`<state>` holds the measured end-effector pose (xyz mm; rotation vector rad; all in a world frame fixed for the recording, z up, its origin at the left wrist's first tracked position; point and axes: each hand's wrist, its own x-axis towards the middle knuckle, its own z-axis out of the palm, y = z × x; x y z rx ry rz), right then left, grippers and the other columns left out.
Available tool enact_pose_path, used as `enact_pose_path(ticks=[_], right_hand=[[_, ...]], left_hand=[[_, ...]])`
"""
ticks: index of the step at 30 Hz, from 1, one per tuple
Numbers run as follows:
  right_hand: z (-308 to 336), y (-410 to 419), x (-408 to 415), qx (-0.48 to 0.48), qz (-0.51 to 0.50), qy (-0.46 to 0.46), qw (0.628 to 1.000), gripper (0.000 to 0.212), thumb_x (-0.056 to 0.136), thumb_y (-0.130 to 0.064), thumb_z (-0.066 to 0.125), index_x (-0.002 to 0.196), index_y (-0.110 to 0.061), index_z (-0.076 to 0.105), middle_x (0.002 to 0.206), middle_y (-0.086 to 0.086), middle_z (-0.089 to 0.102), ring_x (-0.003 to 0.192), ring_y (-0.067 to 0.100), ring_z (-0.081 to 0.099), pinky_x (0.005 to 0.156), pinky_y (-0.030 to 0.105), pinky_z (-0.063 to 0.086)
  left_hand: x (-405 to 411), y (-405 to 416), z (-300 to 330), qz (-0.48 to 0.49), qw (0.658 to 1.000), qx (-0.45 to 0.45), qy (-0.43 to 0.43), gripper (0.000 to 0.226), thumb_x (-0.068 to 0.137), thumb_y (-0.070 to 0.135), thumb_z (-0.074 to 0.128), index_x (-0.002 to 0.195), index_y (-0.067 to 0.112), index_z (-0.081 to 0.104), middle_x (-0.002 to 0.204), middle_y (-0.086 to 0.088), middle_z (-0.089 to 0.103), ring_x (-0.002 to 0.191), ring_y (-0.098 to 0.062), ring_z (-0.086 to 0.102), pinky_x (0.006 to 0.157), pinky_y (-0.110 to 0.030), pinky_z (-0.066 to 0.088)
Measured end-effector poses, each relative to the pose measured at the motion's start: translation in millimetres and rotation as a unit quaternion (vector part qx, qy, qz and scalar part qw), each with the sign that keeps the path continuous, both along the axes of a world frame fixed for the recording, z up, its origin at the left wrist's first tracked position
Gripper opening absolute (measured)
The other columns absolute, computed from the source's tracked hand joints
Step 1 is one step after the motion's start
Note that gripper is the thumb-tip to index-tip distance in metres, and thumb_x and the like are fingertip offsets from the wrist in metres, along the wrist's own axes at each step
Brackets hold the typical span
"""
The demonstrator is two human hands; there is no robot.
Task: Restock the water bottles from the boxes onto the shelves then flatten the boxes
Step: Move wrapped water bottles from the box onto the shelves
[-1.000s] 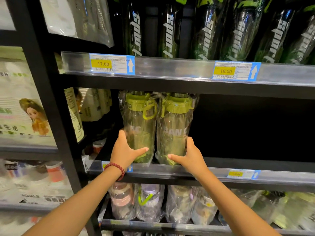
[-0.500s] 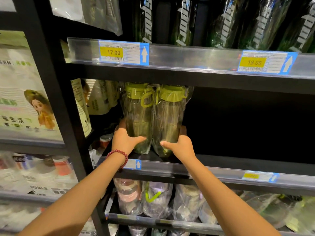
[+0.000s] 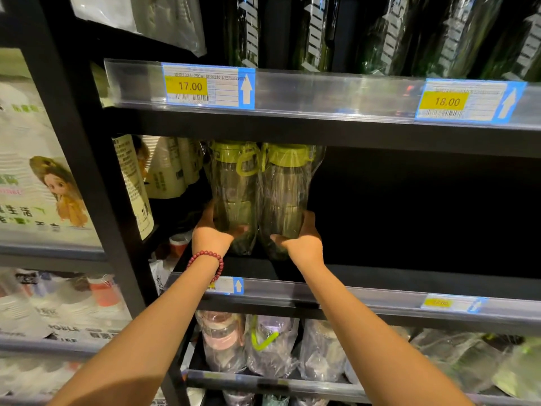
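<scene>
My left hand (image 3: 211, 234) grips the left bottle (image 3: 234, 197); my right hand (image 3: 304, 241) grips the right bottle (image 3: 285, 197), both upright on the shelf (image 3: 380, 276).

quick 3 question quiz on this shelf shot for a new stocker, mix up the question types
1. True or false: each hand grips one wrapped green-lidded bottle.
2. Which wrist wears the red bead bracelet? A) left B) right
3. Fill in: the price tag above the bottles reads ____.

Key
1. True: left hand on the left bottle, right hand on the right bottle, both on the middle shelf.
2. A
3. 17.00
</scene>
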<state>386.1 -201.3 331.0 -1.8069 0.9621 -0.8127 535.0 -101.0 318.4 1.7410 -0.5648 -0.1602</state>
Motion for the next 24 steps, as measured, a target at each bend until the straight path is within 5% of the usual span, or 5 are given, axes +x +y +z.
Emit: enact_pose_path(ticks=[7,13,17,24], right_hand=[[2.6,-3.6,-9.6,-0.014,0.012,0.023,1.0,0.086,0.067,-0.034,0.083,0.136,-0.019,0.036,0.129,0.01,0.054,0.117,0.029,0.054,0.097,0.039,0.048],[8.8,34.8,-56.8,-0.042,0.008,-0.107,0.993,0.044,0.081,-0.026,0.073,0.119,-0.018,0.053,0.111,-0.009,0.057,0.104,0.01,0.054,0.084,0.019,0.042],[-2.6,80.5,-71.1,-0.005,0.12,-0.201,0.972,0.032,0.081,-0.014,0.073,0.107,-0.024,0.057,0.111,-0.009,0.061,0.103,0.004,0.06,0.087,0.02,0.047],[-46.8,151.9,-56.8,0.133,0.359,-0.15,0.912,0.033,0.081,-0.002,0.07,0.106,-0.02,0.056,0.106,-0.007,0.061,0.094,0.003,0.062,0.083,0.019,0.051]], left_hand=[[-3.9,5.9,8.1,0.016,0.998,0.051,-0.035,0.089,0.063,0.031,0.085,0.139,0.022,0.04,0.131,-0.008,0.055,0.118,-0.029,0.054,0.098,-0.043,0.047],[-63.8,58.7,18.0,-0.003,0.999,0.009,-0.033,0.073,0.075,0.025,0.078,0.136,0.009,0.042,0.135,-0.006,0.048,0.123,-0.021,0.048,0.096,-0.03,0.039],[-105.6,113.5,1.3,0.002,0.998,-0.052,-0.028,0.061,0.075,0.017,0.077,0.128,0.025,0.048,0.127,0.006,0.055,0.117,-0.006,0.052,0.096,-0.026,0.041],[-156.8,208.4,-56.9,0.192,0.977,-0.043,0.083,0.058,0.067,0.017,0.084,0.115,0.025,0.053,0.113,0.001,0.061,0.107,-0.012,0.058,0.097,-0.036,0.046]])
